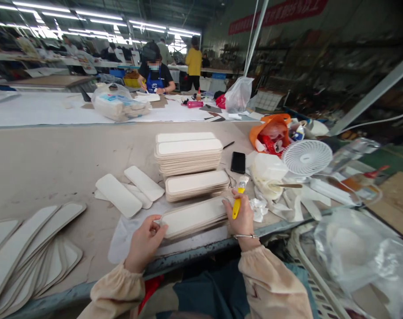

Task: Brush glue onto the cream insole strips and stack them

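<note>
In front of me lies a stack of long white panels with rounded corners [193,217]. My left hand [144,239] is closed at the stack's left end, thumb and forefinger pinching the edge of the top panel. A yellow-handled brush [237,204] with pale bristles pointing up and away is held in my right hand [243,217]. That hand's thumb and fingertips also touch the right end of the same stack. Just beyond are a shorter pile of similar panels [197,182] and a taller pile [189,153].
Loose white pieces [119,195] lie to the left, with fanned panels [38,248] at the near left. Rightward are a black phone [238,162], a bag-lined tub [269,168], a white fan [307,157] and an orange bag [271,133]. A co-worker [156,73] sits across the table.
</note>
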Demonstrator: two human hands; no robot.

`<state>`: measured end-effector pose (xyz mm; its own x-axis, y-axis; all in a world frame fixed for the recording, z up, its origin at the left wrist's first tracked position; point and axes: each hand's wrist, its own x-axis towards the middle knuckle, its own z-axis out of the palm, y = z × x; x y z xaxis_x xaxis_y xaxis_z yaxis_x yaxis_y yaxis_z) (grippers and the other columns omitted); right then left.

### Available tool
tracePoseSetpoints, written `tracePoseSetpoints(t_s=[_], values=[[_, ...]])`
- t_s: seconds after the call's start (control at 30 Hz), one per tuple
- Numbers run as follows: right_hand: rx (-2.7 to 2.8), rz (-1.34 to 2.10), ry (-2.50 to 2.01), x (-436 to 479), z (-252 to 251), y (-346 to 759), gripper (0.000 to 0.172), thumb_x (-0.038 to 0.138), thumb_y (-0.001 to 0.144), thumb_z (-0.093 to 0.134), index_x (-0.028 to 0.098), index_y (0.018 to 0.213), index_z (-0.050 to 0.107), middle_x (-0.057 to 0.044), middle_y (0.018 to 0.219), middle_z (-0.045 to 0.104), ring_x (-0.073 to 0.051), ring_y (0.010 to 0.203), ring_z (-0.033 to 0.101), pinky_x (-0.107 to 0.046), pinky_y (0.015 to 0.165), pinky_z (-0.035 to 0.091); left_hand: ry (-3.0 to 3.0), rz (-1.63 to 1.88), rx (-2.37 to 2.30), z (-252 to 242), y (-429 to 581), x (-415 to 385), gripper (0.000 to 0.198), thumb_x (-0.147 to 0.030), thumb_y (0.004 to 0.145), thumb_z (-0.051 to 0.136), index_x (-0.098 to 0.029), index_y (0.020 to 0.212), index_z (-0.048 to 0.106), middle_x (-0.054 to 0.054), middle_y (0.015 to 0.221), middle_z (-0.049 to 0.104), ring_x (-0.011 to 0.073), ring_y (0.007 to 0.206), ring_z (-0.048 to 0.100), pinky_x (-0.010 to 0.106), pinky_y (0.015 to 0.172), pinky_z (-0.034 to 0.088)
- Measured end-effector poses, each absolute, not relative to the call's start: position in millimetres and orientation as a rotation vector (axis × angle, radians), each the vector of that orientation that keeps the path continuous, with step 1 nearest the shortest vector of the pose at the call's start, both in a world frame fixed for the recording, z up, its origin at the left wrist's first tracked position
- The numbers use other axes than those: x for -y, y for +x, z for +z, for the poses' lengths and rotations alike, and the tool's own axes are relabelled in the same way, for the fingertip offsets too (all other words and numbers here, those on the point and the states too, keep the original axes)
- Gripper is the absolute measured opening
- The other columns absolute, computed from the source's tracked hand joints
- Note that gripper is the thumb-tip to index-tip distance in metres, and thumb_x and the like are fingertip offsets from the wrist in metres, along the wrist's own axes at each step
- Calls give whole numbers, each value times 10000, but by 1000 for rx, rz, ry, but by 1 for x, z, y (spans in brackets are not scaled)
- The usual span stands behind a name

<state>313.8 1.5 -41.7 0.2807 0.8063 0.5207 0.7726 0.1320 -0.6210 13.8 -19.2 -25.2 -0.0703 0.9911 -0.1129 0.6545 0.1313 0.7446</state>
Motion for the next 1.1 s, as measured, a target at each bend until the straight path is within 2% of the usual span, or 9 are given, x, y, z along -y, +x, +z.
tracePoseSetpoints(t_s=[0.13,0.3,0.4,0.5,0.57,0.77,0.87,0.93,1.1], values=[[1619,49,-1424,11,-34,306,166,275,872,583,242,971,453,-99,1169,634,-248,1019,630,-408,824,526,1626,678,-1795,-28,12,18,351,-485,783,504,-230,1023,524,-58,657,578,145,555,556,272,590,425],[1995,183,-1132,23,-30,277,121,208,867,586,235,920,481,-101,1134,636,-234,1104,586,-426,960,481,1632,675,-1800,-32,11,16,394,-528,762,509,-231,1021,512,-56,659,561,149,535,543,278,576,423],[2132,203,-1127,23,-33,268,97,219,874,580,231,922,496,-88,1037,657,-232,1073,600,-461,1009,442,1628,675,-1805,-32,11,16,410,-541,751,521,-231,1020,507,-58,671,555,145,530,545,276,569,422],[2162,182,-1215,22,-36,275,95,248,880,578,228,929,499,-95,1066,651,-240,1103,583,-484,1007,435,1627,673,-1790,-32,11,14,420,-553,747,524,-232,1017,504,-58,685,553,144,522,548,276,555,419],[2124,154,-1285,21,-38,286,113,255,878,581,226,938,490,-96,1111,646,-242,1115,578,-493,1009,430,1631,670,-1789,-32,12,13,419,-554,743,527,-231,1010,505,-56,695,553,144,521,551,277,556,420],[1908,19,-1496,17,-47,313,143,241,877,575,224,971,468,-114,1106,661,-256,970,649,-512,972,452,1639,686,-1846,-29,13,13,372,-524,727,559,-236,962,539,-38,758,588,145,552,564,279,573,421],[1772,47,-1544,15,-51,316,143,251,871,573,232,961,462,-115,1134,650,-276,998,639,-494,910,491,1637,714,-1874,-26,14,14,315,-492,717,582,-242,907,560,-55,642,563,154,537,545,281,571,405],[1640,110,-1561,14,-52,317,174,276,863,583,237,972,454,-110,1164,636,-277,1030,627,-466,873,511,1611,822,-1832,-22,16,14,289,-468,693,612,-238,863,569,-55,605,551,159,555,543,280,585,409],[1401,283,-1552,14,-50,319,296,361,824,619,234,1015,433,-121,1208,613,-282,1073,609,-462,885,496,1328,1135,-1530,-8,29,12,276,-400,623,697,-210,794,593,-27,674,596,148,614,545,252,574,425]])
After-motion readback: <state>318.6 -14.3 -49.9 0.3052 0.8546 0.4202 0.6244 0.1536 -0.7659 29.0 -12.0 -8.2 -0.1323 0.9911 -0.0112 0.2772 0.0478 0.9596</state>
